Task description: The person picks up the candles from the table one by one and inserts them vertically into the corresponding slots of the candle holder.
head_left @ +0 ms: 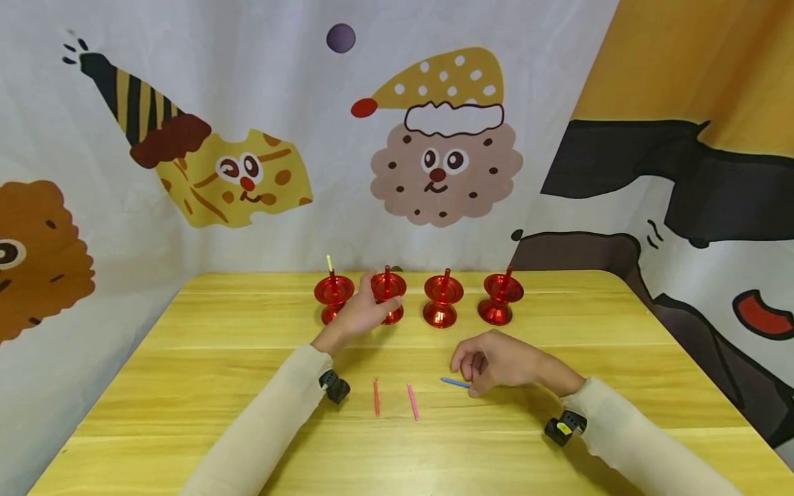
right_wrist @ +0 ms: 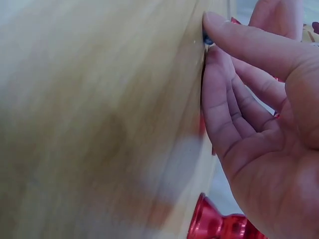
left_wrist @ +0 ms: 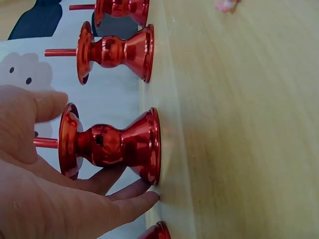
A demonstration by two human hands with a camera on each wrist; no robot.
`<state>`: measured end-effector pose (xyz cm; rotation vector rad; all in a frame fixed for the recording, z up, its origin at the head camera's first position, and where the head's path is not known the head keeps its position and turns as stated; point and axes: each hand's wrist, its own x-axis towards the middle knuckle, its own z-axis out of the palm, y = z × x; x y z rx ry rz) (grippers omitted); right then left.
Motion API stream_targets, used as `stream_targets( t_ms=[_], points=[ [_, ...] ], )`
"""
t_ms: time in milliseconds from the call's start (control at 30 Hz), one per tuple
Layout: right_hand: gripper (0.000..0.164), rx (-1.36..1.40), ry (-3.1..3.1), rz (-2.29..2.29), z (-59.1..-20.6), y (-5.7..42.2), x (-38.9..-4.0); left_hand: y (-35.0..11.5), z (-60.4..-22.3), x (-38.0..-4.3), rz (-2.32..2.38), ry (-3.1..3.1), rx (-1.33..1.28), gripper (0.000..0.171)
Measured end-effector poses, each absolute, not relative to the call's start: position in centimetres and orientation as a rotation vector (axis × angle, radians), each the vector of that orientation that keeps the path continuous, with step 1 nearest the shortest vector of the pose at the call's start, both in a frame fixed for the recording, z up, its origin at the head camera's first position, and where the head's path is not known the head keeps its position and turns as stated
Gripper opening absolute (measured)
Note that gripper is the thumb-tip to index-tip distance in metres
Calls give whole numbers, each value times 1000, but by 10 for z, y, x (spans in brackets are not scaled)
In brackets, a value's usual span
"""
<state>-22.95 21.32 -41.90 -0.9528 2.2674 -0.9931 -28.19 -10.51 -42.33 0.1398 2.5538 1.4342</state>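
First, nearest of all, an orange candle (head_left: 375, 399) and a pink candle (head_left: 413, 402) lie apart on the table (head_left: 428, 458). Just beyond, the right hand (head_left: 505, 359) pinches one end of a blue candle (head_left: 455, 382); picking it up looks like the step in hand, calling for a secure pinch and a clean lift. Farther off, the left hand (head_left: 360, 313) surrounds the second red holder (left_wrist: 107, 144) from the left, though I cannot tell whether it grips. Beside that, the leftmost holder (head_left: 327, 296) bears a yellow candle (head_left: 330, 262).
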Motion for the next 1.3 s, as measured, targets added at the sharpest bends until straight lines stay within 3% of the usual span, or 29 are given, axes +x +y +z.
stream_targets(
  t_ms=[500,667,867,1300],
  points=[
    [28,-1037,2343,-904,-413,210,-230,-106,-412,-274,1436,2537,143,95],
    [24,-1121,2370,-833,-410,209,-229,-108,-424,-284,1492,2480,137,98],
    [24,-1193,2425,-761,-408,206,-225,-106,-412,-267,1504,2490,162,94],
    [18,-1264,2481,-992,-410,194,-237,-104,-409,-264,1547,2456,155,90]
  ],
)
